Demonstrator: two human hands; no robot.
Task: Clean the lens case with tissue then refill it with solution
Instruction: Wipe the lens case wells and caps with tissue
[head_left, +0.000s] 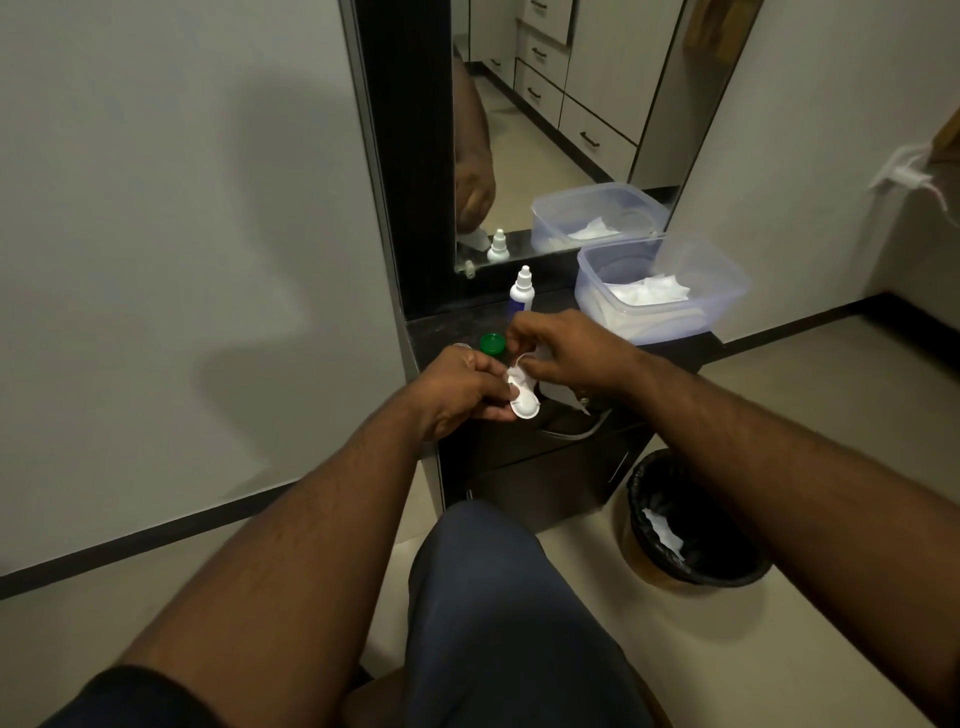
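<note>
My left hand (460, 392) holds the white lens case (524, 404) above the front edge of the dark counter (441, 332). My right hand (563, 353) pinches a small white tissue (519, 371) and presses it into the upper well of the case. The lower well still carries its white cap. A green cap (492, 343) lies on the counter just behind my left hand. The solution bottle (521, 292), white with a blue label and its nozzle cap on, stands upright behind my hands.
A clear plastic tub (727, 291) holding white tissues sits at the counter's right, against a mirror (545, 130). A black-lined waste bin (691, 525) with a used tissue stands on the floor at the right. My knee is below the counter.
</note>
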